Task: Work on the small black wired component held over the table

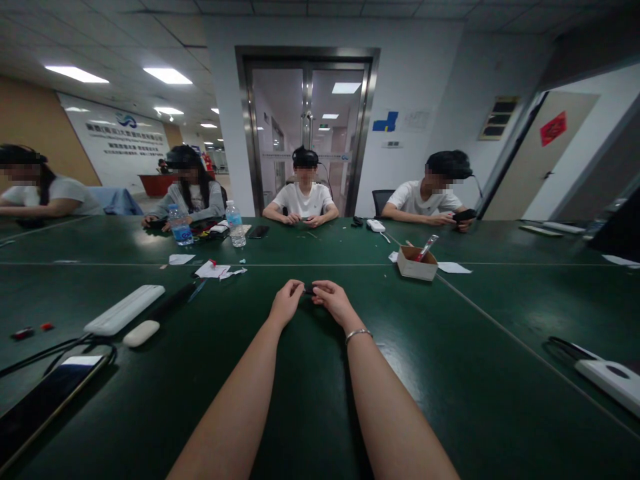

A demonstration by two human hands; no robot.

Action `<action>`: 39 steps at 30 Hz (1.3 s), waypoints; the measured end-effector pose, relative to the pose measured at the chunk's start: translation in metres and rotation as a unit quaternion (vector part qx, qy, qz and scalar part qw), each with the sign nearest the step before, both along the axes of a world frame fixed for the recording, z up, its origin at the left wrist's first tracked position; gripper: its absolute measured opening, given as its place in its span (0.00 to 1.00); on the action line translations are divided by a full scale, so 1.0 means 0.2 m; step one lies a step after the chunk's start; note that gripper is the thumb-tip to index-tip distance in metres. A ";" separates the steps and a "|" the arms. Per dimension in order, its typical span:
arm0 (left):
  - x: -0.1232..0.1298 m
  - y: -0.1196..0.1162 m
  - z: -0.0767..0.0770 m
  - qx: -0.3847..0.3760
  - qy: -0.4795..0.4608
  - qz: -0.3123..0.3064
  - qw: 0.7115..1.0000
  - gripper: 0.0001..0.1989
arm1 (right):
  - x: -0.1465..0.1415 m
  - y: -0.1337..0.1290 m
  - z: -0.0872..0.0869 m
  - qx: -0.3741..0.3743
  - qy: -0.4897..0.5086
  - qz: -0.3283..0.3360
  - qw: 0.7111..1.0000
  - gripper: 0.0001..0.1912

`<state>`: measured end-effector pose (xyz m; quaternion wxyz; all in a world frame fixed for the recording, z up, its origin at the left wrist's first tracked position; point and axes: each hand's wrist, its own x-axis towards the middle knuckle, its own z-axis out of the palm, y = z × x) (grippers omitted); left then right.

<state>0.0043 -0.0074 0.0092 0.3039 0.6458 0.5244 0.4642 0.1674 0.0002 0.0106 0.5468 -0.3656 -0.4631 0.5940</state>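
Note:
Both my arms reach forward over the dark green table (430, 360). Between my fingertips is a small black object (309, 291), too small and too covered by fingers to name. My left hand (289, 300) pinches its left end, with thumb and fingers pressed together. On the other end, my right hand (334, 301) has its fingers closed, and a silver bracelet (359, 335) circles that wrist. The hands are close together, a little above or resting on the table; I cannot tell which.
To the left lie a white power bank (125, 310), a white oval case (141, 333), a phone (47, 407) and cables. Scraps of paper (214, 269) and water bottles (235, 223) stand farther off. A small cardboard box (417, 265) is ahead right. Several people sit across the table.

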 end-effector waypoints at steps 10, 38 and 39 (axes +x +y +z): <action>0.00 -0.03 0.04 -0.030 0.089 0.033 0.995 0.26 | 0.00 0.00 0.00 -0.002 0.002 0.010 1.000 0.15; -0.01 -0.04 0.05 -0.034 0.018 0.006 0.999 0.19 | 0.00 -0.02 0.02 -0.010 -0.003 0.000 1.000 0.13; -0.01 -0.04 0.05 -0.041 0.022 0.016 0.999 0.21 | 0.00 -0.02 0.02 -0.010 -0.003 -0.002 1.000 0.13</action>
